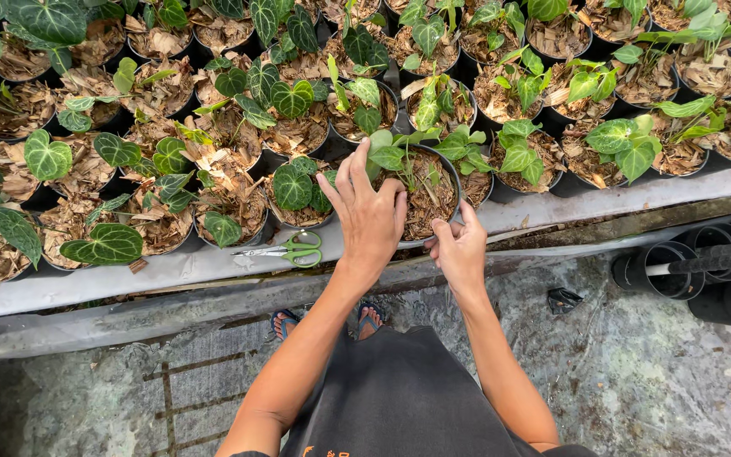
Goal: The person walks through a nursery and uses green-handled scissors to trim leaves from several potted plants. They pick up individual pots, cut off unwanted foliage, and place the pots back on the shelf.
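Surroundings: green-handled scissors (291,250) lie on the grey bench edge (95,283), just in front of rows of black pots (230,207) filled with dry brown husk and planted with dark, pale-veined heart-shaped leaves (47,157) at left and lighter green leaves (628,144) at right. Empty black pots (666,269) lie stacked on their sides at lower right, above a wet concrete floor (636,372) bearing a small dark scrap (563,300).

Pots (230,203) crowd the bench wall to wall — scissors (289,250) lie on its front ledge (86,283); open room only above the floor (636,372).
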A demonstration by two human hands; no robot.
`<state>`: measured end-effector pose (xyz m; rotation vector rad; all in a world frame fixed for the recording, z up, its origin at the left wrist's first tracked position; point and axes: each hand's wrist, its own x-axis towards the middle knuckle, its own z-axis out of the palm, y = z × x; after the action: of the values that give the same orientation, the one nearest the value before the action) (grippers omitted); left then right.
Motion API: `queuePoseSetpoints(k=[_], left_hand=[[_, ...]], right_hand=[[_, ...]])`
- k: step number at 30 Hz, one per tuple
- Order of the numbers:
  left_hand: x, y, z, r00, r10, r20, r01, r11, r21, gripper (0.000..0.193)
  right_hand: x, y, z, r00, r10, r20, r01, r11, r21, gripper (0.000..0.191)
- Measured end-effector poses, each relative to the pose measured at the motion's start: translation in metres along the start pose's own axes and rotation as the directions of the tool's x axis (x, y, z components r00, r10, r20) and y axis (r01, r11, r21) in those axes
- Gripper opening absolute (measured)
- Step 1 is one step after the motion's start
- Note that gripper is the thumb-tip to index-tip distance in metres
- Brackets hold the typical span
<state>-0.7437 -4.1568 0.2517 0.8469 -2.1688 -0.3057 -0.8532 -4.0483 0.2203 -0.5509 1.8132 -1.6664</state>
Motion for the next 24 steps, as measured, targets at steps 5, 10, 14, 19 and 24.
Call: queuePoseSetpoints(k=[5,10,14,19,24], left_hand=[[0.002,0.0,-0.005,1.0,0.016,-0.004,-0.016,1.0,0.014,0.009],[0.0,0.0,-0.005,1.0,0.009,-0.011,-0.008,0.998,0.057,0.007],[-0.003,-0.001,-0.007,1.0,0.0,0.002,0.0,0.999,0.048,0.008],[-0.005,-0.001,-0.007,1.0,-0.007,0.023,0.006,0.998,0.066,0.009],[-0.008,-0.003,-0.007,1.0,0.02,0.024,-0.021,0.998,0.057,0.01]], right_hand=[[-0.002,-0.005,0.003,1.0,0.011,0.002,-0.011,1.0,-0.002,0.056],[-0.004,-0.008,0.004,1.0,-0.018,0.011,0.018,1.0,-0.025,0.061],[-0.008,-0.005,0.005,1.0,-0.018,0.02,0.018,1.0,-0.016,0.06],[-0.011,-0.002,0.006,0.999,-0.032,0.027,0.032,0.999,0.009,0.057],[-0.014,-0.001,0.006,0.999,-0.036,0.015,0.036,0.999,-0.008,0.055]])
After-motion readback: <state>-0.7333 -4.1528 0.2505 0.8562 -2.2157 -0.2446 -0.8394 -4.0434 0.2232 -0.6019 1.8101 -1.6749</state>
